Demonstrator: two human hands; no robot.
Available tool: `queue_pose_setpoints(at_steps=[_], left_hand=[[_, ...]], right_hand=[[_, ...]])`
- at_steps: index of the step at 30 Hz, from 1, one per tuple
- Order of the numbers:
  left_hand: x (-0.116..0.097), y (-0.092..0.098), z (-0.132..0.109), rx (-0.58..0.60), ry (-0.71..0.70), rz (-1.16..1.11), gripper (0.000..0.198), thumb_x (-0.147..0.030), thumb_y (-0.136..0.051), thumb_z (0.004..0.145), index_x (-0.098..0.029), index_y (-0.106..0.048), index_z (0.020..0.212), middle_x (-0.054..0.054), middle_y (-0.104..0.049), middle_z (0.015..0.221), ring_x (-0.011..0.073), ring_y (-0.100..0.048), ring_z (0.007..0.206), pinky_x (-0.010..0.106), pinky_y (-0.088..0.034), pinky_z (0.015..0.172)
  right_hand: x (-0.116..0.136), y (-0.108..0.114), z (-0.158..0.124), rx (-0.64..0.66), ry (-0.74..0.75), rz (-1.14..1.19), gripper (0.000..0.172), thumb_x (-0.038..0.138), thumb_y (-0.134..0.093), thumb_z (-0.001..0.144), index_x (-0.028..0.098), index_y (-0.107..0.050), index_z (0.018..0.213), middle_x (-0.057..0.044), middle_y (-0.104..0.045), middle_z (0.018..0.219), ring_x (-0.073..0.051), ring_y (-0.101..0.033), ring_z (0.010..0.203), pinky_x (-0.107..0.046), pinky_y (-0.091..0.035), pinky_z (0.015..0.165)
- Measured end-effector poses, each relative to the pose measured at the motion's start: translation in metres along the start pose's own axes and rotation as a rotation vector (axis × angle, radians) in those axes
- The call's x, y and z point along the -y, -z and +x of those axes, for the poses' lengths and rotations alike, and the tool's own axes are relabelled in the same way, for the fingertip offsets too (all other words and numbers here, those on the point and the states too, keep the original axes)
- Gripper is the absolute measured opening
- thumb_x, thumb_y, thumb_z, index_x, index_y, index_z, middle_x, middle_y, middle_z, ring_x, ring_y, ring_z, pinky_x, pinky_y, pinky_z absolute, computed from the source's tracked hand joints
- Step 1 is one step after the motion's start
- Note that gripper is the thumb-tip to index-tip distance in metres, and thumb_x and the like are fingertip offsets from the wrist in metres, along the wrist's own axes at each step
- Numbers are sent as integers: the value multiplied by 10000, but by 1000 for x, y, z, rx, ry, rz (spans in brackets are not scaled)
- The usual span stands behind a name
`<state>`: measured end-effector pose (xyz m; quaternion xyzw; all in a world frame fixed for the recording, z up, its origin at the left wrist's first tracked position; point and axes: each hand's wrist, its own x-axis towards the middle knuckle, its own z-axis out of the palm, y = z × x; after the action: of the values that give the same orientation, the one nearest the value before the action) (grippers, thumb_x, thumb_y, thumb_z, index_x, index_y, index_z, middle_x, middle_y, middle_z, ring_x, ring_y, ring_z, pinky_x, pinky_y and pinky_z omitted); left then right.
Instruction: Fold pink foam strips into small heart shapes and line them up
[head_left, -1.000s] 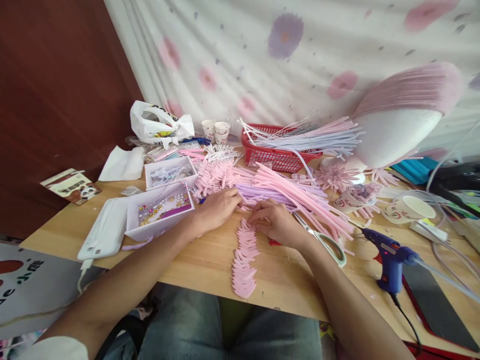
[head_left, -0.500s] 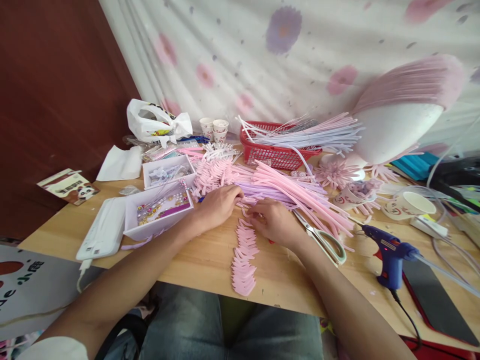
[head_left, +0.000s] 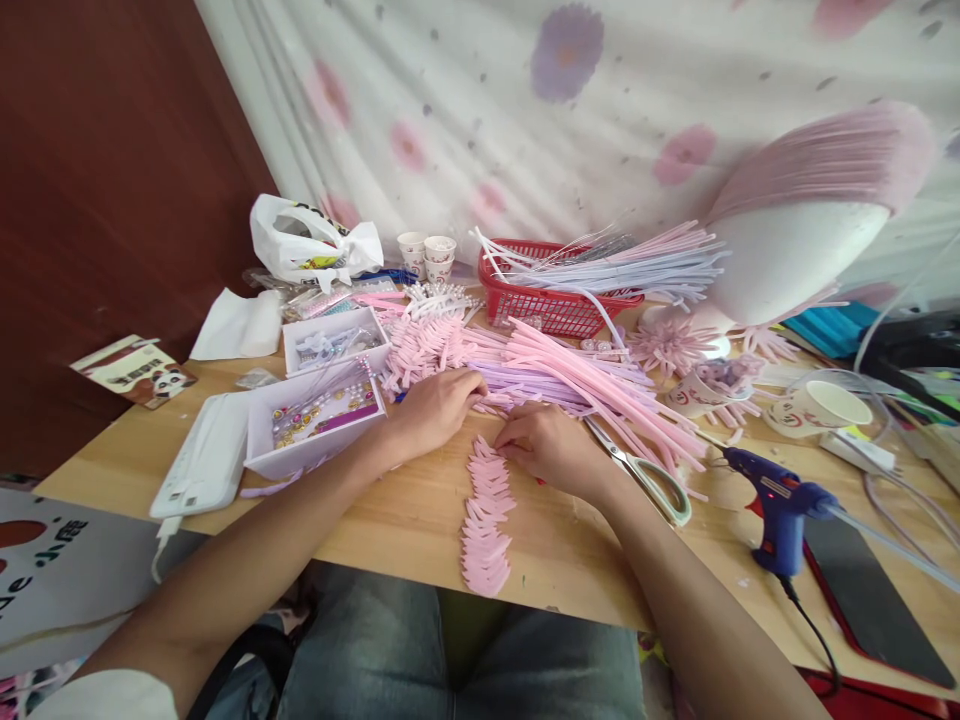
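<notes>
A column of short pink pieces [head_left: 487,530] runs down the wooden table toward its front edge. At its top end, my right hand [head_left: 551,445] has its fingers bent together, fingertips touching the uppermost pieces. My left hand [head_left: 442,405] is closed in a pinch a little higher and to the left, beside a heap of short pink pieces [head_left: 426,350]. What either hand holds between its fingertips is too small to make out. Long pink stems [head_left: 592,380] and purple stems [head_left: 540,383] lie just behind both hands. Scissors [head_left: 645,480] rest right of my right hand.
White boxes [head_left: 259,450] of beads stand left of my left hand, near a white power bank [head_left: 202,465]. Behind is a red basket [head_left: 547,310] with stems. A blue glue gun [head_left: 780,510], a phone [head_left: 877,600] and a paper cup [head_left: 817,410] are on the right.
My right hand's fingers have lowered slightly and drawn together at the top of the pink column. My left hand has stayed nearly in place.
</notes>
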<state>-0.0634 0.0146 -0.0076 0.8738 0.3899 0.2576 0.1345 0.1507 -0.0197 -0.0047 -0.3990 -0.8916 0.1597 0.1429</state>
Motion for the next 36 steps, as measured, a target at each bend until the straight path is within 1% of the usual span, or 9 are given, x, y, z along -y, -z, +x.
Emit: queue_pose_setpoints(at_steps=[4, 6, 9, 11, 13, 16, 19, 25, 36], left_hand=[[-3, 2, 1, 14, -23, -16, 141, -178, -501, 970, -174, -642, 969, 62, -705, 978, 202, -655, 919, 316, -486, 821], [-4, 4, 1, 9, -29, -47, 137, -173, -517, 963, -166, -654, 963, 69, -715, 983, 204, -661, 925, 321, -490, 835], [-6, 5, 3, -12, -29, -167, 128, -164, -545, 947, -161, -673, 947, 62, -732, 965, 188, -676, 905, 311, -501, 841], [-8, 5, 3, -17, -22, -264, 119, -165, -567, 931, -167, -686, 946, 48, -743, 950, 171, -685, 882, 295, -511, 836], [-11, 6, 4, -13, 5, -339, 103, -183, -597, 911, -168, -695, 942, 39, -750, 934, 162, -689, 858, 279, -519, 812], [-17, 7, 4, -14, 79, -442, 97, -234, -662, 868, -158, -696, 920, 37, -750, 899, 154, -685, 815, 251, -528, 740], [-20, 8, 3, -37, 96, -528, 142, -240, -717, 820, -145, -699, 924, 37, -748, 869, 138, -679, 761, 224, -530, 686], [-20, 8, 1, -135, 29, -445, 84, -228, -714, 829, -156, -748, 855, 40, -764, 831, 130, -678, 703, 224, -526, 662], [-16, 5, 0, -149, -6, -413, 82, -204, -712, 843, -183, -776, 890, 35, -787, 883, 161, -725, 784, 237, -562, 738]], right_hand=[[3, 7, -1, -49, 8, 52, 191, 121, -621, 846, 211, -766, 760, -44, -723, 776, -177, -629, 729, -288, -435, 684], [4, 13, -2, -158, -48, 97, 166, 162, -620, 859, 196, -738, 746, -45, -704, 748, -175, -615, 704, -297, -445, 678], [5, 20, -2, -365, -105, 173, 72, 238, -664, 846, 193, -702, 887, -58, -712, 881, -194, -631, 791, -321, -484, 729], [6, 20, -1, -421, -96, 236, 175, 262, -698, 821, 204, -673, 985, -61, -711, 947, -202, -642, 839, -336, -509, 759], [7, 16, 0, -409, -61, 274, 156, 252, -687, 831, 210, -669, 980, -45, -714, 898, -187, -647, 790, -329, -520, 741], [7, 10, 2, -429, -17, 240, 46, 218, -635, 874, 204, -679, 870, -32, -711, 808, -164, -636, 713, -305, -507, 696], [8, 10, 2, -477, -20, 219, 89, 205, -627, 880, 198, -671, 803, -33, -706, 777, -168, -637, 717, -303, -495, 688], [12, 14, 1, -491, -115, 352, 85, 256, -656, 860, 198, -678, 801, -38, -717, 787, -173, -639, 714, -314, -511, 691], [12, 16, 0, -439, -116, 410, 64, 199, -630, 845, 193, -662, 789, -19, -693, 760, -158, -624, 710, -300, -498, 705]])
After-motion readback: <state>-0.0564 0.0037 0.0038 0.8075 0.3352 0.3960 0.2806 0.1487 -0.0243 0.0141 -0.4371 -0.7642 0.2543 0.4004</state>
